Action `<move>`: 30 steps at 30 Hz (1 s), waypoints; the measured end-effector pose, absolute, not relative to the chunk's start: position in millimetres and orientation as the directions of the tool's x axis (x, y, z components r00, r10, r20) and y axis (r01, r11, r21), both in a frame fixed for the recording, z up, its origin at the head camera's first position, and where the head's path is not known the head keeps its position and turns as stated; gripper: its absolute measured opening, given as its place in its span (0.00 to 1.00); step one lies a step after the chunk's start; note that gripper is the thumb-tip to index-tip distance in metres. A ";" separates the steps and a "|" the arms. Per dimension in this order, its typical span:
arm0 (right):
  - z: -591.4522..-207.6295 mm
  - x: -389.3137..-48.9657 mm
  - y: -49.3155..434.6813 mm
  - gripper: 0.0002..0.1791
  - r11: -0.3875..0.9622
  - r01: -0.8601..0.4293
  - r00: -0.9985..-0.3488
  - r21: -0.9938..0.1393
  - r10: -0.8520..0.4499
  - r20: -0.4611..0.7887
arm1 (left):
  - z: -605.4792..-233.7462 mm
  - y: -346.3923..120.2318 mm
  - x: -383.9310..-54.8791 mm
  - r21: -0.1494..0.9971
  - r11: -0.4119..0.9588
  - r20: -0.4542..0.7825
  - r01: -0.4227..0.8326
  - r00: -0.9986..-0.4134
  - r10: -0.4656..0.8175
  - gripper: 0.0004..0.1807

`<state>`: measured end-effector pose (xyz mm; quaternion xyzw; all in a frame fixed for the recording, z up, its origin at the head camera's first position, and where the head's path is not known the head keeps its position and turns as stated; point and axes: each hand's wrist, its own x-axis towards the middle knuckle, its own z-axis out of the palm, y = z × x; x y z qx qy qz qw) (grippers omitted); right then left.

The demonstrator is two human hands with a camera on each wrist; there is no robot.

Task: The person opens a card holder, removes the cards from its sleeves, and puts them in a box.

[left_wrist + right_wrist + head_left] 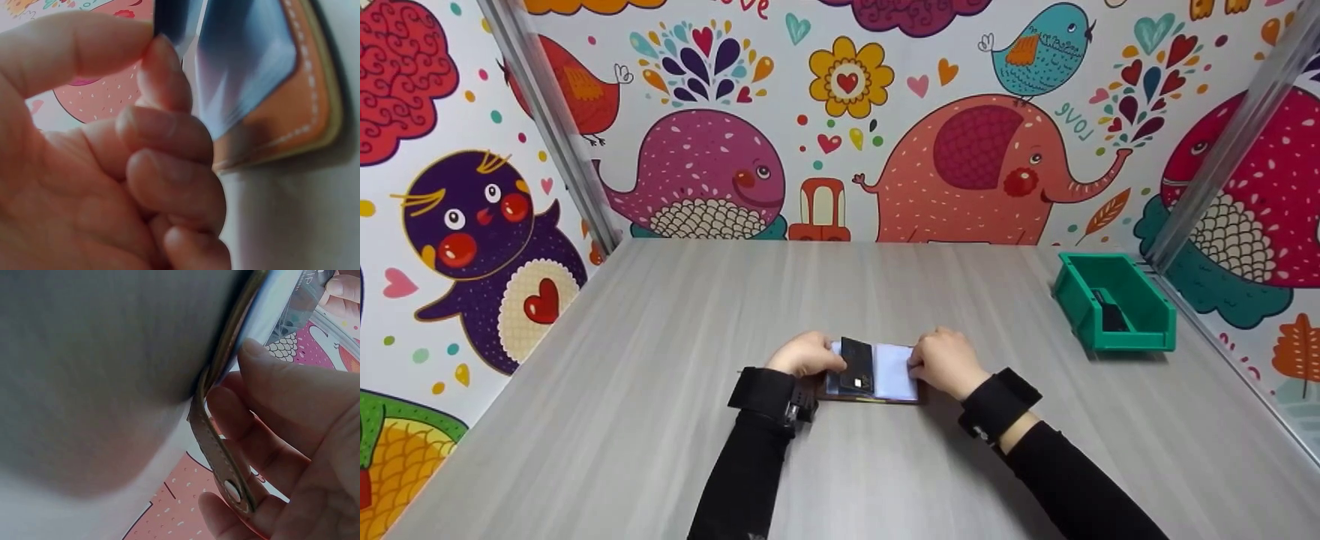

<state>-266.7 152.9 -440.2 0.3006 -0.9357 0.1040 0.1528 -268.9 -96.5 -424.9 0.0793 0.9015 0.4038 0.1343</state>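
A brown leather card holder (894, 373) lies spread on the table, its clear plastic sleeves showing. Between thumb and forefinger my left hand (808, 352) pinches the edge of a black card (856, 360), tilted up over the left sleeves. White stitching runs along the leather cover (318, 107) beside a clear sleeve (247, 62) in the left wrist view. At the holder's right edge, my right hand (949, 364) grips with thumb on the sleeve side and fingers by the cover. A leather strap (216, 444) with a metal snap hangs along those fingers.
Toward the back right of the table (697, 315) stands a green bin (1132, 341) with a dark item (1112, 315) inside. Printed cartoon walls (825, 150) and metal posts (547, 127) border the table at the back and sides.
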 end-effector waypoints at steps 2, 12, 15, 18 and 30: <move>-440.1 -266.6 152.7 0.06 0.797 -0.595 -0.771 -0.100 -0.531 0.351 | -425.2 -97.9 -269.0 0.765 0.644 -0.194 0.015 -0.948 0.252 0.10; -439.4 -266.3 151.4 0.07 0.818 -0.562 -0.804 -0.119 -0.508 0.308 | -422.0 -104.2 -269.5 0.768 0.640 -0.200 0.033 -0.936 0.288 0.18; -439.3 -266.5 151.3 0.07 0.818 -0.564 -0.803 -0.115 -0.510 0.309 | -420.9 -105.1 -269.5 0.766 0.643 -0.205 0.024 -0.938 0.280 0.16; -439.8 -266.7 151.6 0.07 0.816 -0.567 -0.799 -0.111 -0.513 0.312 | -420.3 -105.3 -269.3 0.771 0.637 -0.218 0.003 -0.938 0.269 0.13; -439.8 -266.6 152.2 0.07 0.811 -0.573 -0.794 -0.113 -0.517 0.319 | -418.0 -104.9 -268.9 0.782 0.623 -0.199 0.032 -0.934 0.297 0.17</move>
